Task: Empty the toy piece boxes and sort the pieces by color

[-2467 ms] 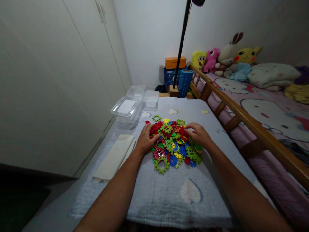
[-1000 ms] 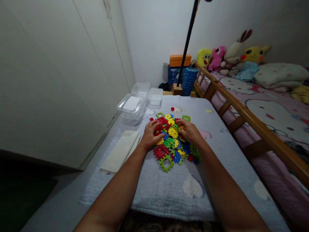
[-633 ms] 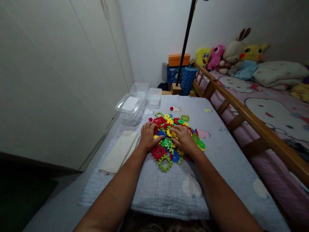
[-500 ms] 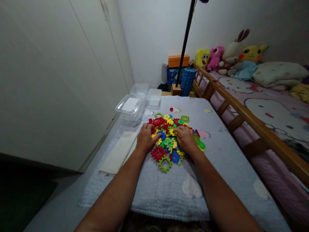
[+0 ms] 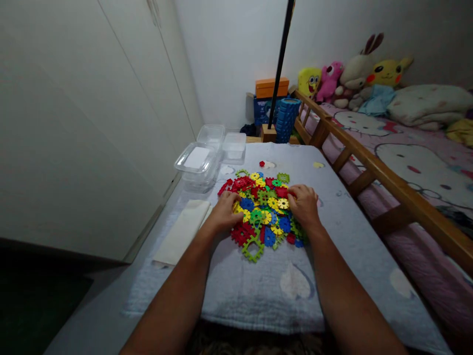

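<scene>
A heap of plastic interlocking building pieces [image 5: 263, 198] in red, yellow, green and blue lies on the cloth-covered table [image 5: 258, 301]. Against the heap's left side rests my left hand [image 5: 224, 213], thumb and fingers apart and curved around loose pieces. My right hand [image 5: 305, 204] cups the opposite side, its thumb near a yellow round piece [image 5: 283, 203] and its fingers by a red one [image 5: 281, 192]. Neither hand visibly grips a piece. At the near edge lies a green open-frame piece [image 5: 253, 249], and a small red piece [image 5: 262, 163] sits apart beyond the heap.
Clear plastic boxes [image 5: 195, 159] stand at the table's back left. Beside my left forearm lies a folded pale cloth [image 5: 183, 231]. Along the right runs a wooden bed rail [image 5: 364, 160]. A black pole [image 5: 280, 69] rises behind the table near a blue roller [image 5: 287, 121].
My right hand has moved right, from the heap's middle to its right edge, uncovering yellow and blue pieces. My left hand stays at the left side, and red pieces there have spread slightly outward.
</scene>
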A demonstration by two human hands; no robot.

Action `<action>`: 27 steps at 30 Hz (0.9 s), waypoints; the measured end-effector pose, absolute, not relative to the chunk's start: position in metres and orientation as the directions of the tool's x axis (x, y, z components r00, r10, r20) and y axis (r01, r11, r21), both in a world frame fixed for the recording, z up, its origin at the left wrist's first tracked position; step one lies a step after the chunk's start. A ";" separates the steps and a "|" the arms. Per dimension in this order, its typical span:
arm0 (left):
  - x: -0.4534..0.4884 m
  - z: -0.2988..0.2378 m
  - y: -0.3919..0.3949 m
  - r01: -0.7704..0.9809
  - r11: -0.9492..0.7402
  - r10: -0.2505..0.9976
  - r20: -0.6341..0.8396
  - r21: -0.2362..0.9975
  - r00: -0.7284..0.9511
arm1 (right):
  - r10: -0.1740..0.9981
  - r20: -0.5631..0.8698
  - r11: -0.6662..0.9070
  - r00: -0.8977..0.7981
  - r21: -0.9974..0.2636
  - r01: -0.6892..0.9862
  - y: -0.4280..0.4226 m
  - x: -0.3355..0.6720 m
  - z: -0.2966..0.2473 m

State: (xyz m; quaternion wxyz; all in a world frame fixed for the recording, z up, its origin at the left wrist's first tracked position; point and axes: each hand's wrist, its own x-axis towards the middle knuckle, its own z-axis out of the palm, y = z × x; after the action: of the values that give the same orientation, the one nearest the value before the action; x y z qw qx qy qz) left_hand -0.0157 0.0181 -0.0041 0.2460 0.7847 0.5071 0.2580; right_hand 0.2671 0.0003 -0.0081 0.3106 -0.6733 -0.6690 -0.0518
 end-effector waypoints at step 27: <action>0.009 0.000 0.016 0.883 -0.087 0.949 0.309 0.461 -0.068 | 0.912 0.094 -0.343 0.400 -0.359 0.868 0.007 0.304 -0.014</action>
State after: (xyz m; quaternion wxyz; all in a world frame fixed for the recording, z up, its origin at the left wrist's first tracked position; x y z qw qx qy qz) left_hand 0.0092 0.0161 -0.0003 0.0577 0.6803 0.6731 0.2842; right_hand 0.3042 0.0072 -0.0142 0.1789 -0.8173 -0.5443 0.0615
